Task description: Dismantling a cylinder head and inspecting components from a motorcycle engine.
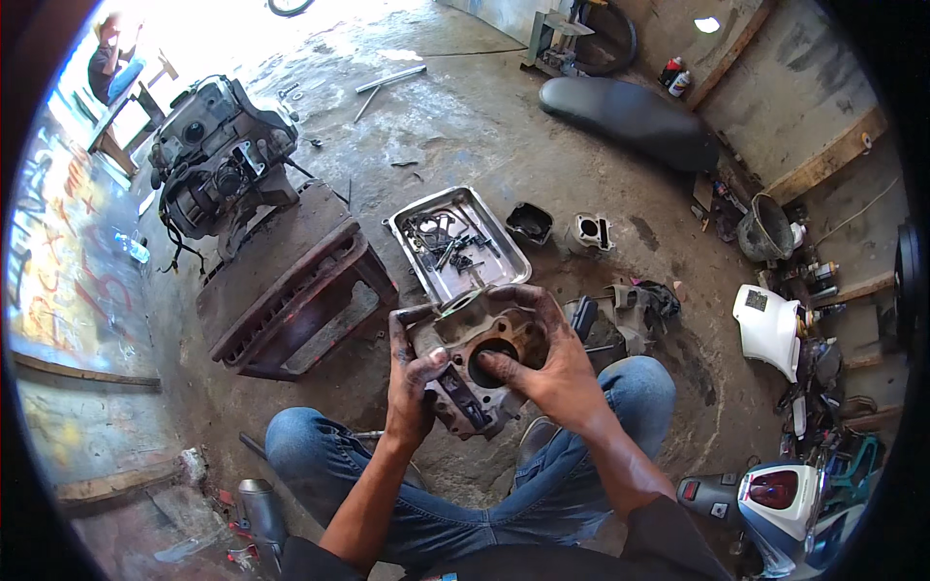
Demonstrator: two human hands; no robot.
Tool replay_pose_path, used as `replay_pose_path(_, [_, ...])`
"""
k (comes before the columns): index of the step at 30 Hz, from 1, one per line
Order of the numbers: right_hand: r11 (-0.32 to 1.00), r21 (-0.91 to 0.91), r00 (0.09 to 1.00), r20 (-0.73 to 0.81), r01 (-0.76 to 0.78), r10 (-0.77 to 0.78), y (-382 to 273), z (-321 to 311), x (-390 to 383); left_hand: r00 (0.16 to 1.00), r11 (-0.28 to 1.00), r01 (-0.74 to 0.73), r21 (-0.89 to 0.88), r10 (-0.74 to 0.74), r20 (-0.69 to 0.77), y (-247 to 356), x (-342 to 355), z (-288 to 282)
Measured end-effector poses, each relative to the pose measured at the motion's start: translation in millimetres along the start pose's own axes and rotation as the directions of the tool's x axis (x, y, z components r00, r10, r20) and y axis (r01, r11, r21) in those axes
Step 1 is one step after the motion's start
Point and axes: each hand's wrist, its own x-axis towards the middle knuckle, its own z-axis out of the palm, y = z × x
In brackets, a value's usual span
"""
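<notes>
Between my knees I hold a grey metal engine cylinder head (441, 339), its round port brown and stained. My left hand (412, 387) is closed around its left side, the thumb lying on the face. My right hand (557, 363) grips the right side, with its thumb at the round opening. Both hands are dark with grease. Just beyond them is a metal tray (489, 278) with several bolts and small parts. Right of the tray stand a dark hollow engine part (530, 223) and a light metal cylinder block (590, 232).
At the left, a large engine (228, 145) rests on a rusty crate-like stand (291, 300). A black motorcycle seat (630, 116) lies at the back right. A white fairing (767, 324), a bucket (765, 230) and a tail-light unit (775, 489) line the right wall. A person (111, 73) sits far left.
</notes>
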Motion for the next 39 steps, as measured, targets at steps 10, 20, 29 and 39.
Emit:
replay_pose_path(10, [0.984, 0.176, 0.996, 0.081, -0.038, 0.024, 1, -2, -4, 0.999, 0.999, 0.018, -0.052, -0.016, 0.045, 0, 5, -11])
replay_pose_path(20, [0.999, 0.022, 0.994, 0.098, 0.044, -0.046, 1, 5, -3, 0.728, 0.538, -0.671, 0.51, 0.61, 0.314, -27, 18, -35])
replay_pose_path(29, [0.982, -0.131, 0.99, -0.001, 0.137, -0.138, -13, 6, -4, 0.995, 0.998, -0.051, -0.046, 0.055, 0.083, 14, 5, 4])
replay_pose_path(39, [0.767, -0.545, 0.932, 0.082, 0.339, -0.354, -8, 7, -5, 0.997, 0.992, -0.072, -0.107, 0.069, -0.028, -1, 10, -2])
